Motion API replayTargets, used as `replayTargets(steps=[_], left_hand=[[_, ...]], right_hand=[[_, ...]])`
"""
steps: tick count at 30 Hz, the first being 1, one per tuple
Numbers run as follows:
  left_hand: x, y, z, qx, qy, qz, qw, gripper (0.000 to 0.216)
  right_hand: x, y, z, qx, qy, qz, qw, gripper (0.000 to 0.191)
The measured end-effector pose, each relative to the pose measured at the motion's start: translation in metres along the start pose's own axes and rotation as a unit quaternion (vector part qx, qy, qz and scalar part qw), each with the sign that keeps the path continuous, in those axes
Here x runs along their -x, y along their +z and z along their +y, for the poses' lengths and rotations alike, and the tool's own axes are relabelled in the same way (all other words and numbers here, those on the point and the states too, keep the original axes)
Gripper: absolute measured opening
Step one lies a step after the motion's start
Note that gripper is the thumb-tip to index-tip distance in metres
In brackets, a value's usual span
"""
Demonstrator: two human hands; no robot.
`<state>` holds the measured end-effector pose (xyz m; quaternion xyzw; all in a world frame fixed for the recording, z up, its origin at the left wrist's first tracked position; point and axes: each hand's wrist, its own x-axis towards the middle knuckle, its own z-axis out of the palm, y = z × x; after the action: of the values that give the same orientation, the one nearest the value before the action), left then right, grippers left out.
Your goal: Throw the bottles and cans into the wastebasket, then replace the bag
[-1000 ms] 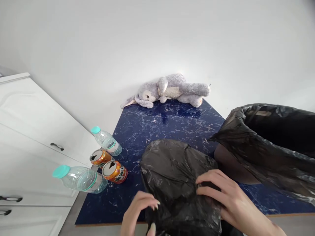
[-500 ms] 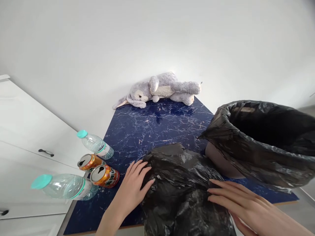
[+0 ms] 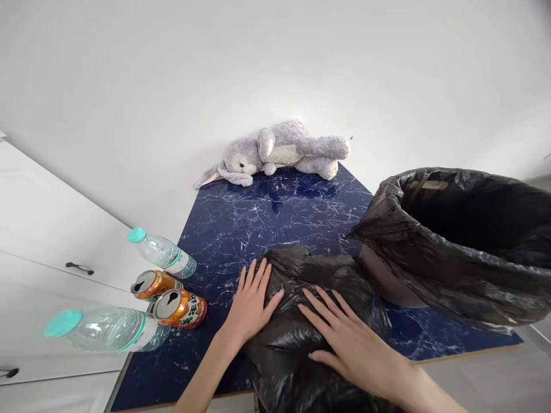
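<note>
2 flat, open hands, left (image 3: 249, 301) and right (image 3: 350, 344), press glossy crumpled black bag (image 3: 297, 338).

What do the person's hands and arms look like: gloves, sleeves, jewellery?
Left hand and right hand are bare: no gloves, rings or wristband. Left forearm and right forearm show no sleeve as far as the frame edge. Fingernails look longish; any polish is too small to tell.

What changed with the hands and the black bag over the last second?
The left hand and right hand released the bunched black bag, moved forward and now lie flat on it, fingers spread. The bottles, cans, plush toy and lined bin stayed put.
</note>
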<state>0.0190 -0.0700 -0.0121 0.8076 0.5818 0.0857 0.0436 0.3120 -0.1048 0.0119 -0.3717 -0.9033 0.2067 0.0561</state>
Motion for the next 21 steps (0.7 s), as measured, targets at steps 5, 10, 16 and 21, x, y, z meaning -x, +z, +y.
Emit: replayTargets(steps=[5,10,16,21], left_hand=[[-0.005,0.005,-0.023,-0.034,-0.085,0.048,0.995,0.076],[0.012,0.012,-0.026,-0.07,-0.136,0.113,0.982,0.081],[0.031,0.02,-0.023,-0.063,-0.171,0.135,0.974,0.077],[0.033,0.019,-0.025,-0.048,-0.175,0.136,0.974,0.076]], right_hand=[[0.007,-0.007,0.023,0.047,0.036,0.087,0.994,0.057],[0.029,-0.028,-0.011,0.032,-0.04,0.141,0.989,0.063],[0.032,-0.012,-0.014,-0.007,-0.037,0.117,0.992,0.043],[0.052,-0.016,0.003,-0.053,0.015,0.083,0.995,0.034]])
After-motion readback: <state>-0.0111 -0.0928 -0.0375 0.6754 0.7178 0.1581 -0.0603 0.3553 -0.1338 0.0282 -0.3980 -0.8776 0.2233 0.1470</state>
